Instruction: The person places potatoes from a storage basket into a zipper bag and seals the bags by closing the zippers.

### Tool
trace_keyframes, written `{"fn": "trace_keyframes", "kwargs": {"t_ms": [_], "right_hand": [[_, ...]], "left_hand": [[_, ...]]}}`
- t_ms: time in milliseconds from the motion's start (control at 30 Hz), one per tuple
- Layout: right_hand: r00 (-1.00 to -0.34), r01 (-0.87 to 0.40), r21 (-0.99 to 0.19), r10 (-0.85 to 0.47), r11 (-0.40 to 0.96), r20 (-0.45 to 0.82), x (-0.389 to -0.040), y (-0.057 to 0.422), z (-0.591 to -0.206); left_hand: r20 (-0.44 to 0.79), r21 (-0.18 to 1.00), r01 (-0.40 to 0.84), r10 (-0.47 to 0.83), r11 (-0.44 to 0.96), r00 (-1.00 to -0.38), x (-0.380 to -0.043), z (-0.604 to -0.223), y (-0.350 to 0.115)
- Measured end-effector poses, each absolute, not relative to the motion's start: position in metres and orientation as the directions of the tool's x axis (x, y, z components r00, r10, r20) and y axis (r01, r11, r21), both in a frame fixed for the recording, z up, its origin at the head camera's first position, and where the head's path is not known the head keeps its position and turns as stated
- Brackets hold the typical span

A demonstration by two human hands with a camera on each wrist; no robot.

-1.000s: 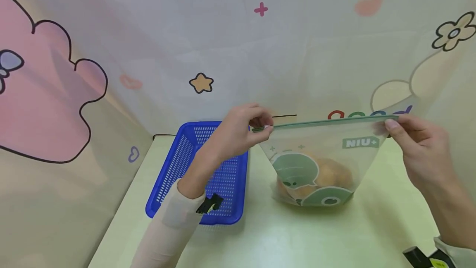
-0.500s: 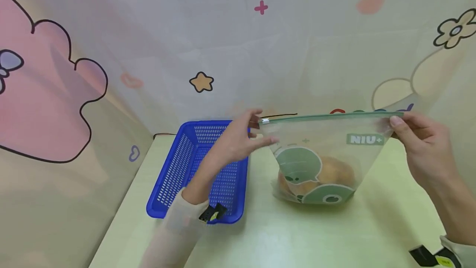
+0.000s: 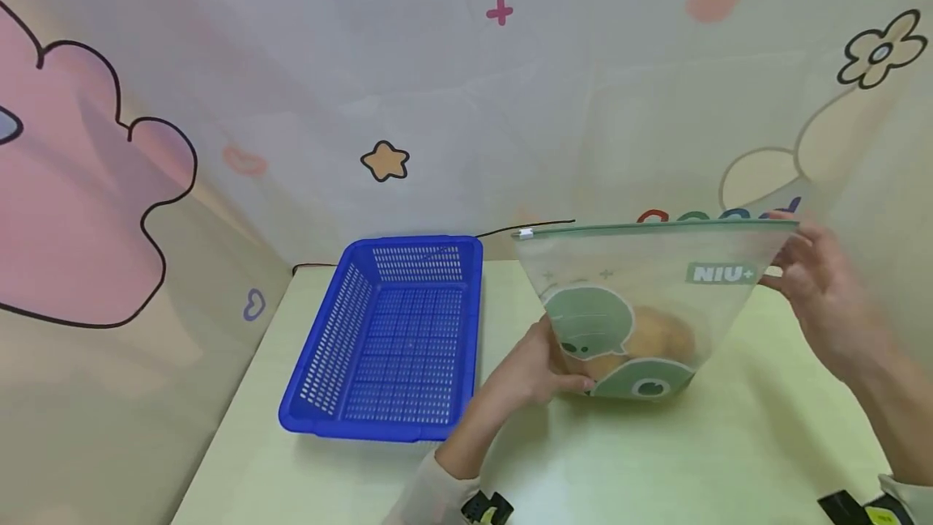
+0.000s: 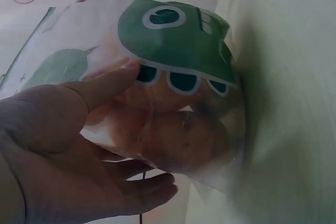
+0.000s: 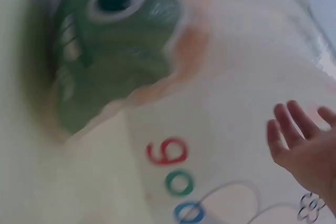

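A see-through slider zip bag with green cartoon printing and "NIU+" stands upright on the table, several round tan potato-like things showing inside. Its white slider sits at the left end of the green zip strip. My left hand holds the bag's lower left side, thumb on the front and fingers round behind. In the left wrist view that thumb lies against the printed film. By the upper right corner is my right hand; the right wrist view shows its fingers loosely extended, apart from the bag.
A blue perforated plastic basket stands on the pale green table left of the bag. Behind rises a cloth backdrop with cartoon prints. A thin dark cord runs along the table's back edge.
My left hand has left the slider end of the zip and come down to the bag's lower left side. My right hand has let go of the top right corner.
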State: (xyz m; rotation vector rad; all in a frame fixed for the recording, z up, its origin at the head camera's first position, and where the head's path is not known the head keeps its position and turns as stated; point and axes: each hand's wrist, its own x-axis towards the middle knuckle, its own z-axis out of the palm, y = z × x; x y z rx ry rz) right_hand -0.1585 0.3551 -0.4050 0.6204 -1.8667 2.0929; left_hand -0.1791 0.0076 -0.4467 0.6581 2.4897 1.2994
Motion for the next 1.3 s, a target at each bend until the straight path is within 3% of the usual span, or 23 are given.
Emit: {"fn": "trace_keyframes", "kwargs": {"t_ms": [133,200,333,567,867,1133,1300], "right_hand": [[-0.896,-0.395,-0.882,-0.319,0.255,0.31,-0.15,0.358,-0.452],[-0.905,-0.357,-0.867,-0.36,0.348,0.229,-0.147,0.353,-0.473],[-0.934,-0.292,-0.883,-0.309,0.368,0.18,-0.149,0.34,-0.491],[-0.977,-0.195,-0.856,-0.166,0.48,0.13,-0.151,0.336,-0.468],[-0.984,0.034,-0.887,-0.14,0.461,-0.11,-0.137,0.315,-0.471],[-0.971,0.139,-0.852,-0.097,0.505,-0.217,-0.141,0.306,-0.481],[-0.953,0.193,-0.844,-0.108,0.501,-0.282,-0.143,0.304,-0.477]], "left_hand": [[0.027,0.826,0.307,0.51,0.473,-0.86,-0.183,-0.46,0.01],[0.015,0.803,0.286,0.463,0.522,-0.886,-0.184,-0.465,0.013],[0.019,0.783,0.239,0.361,0.575,-0.932,-0.187,-0.473,0.022],[-0.023,0.816,0.154,0.298,0.558,-0.954,-0.185,-0.463,0.032],[-0.217,0.777,0.027,0.309,0.629,-0.926,-0.173,-0.467,0.024],[-0.283,0.833,-0.043,0.358,0.552,-0.89,-0.175,-0.484,0.022],[-0.287,0.813,-0.04,0.34,0.581,-0.896,-0.176,-0.49,0.019]]}}
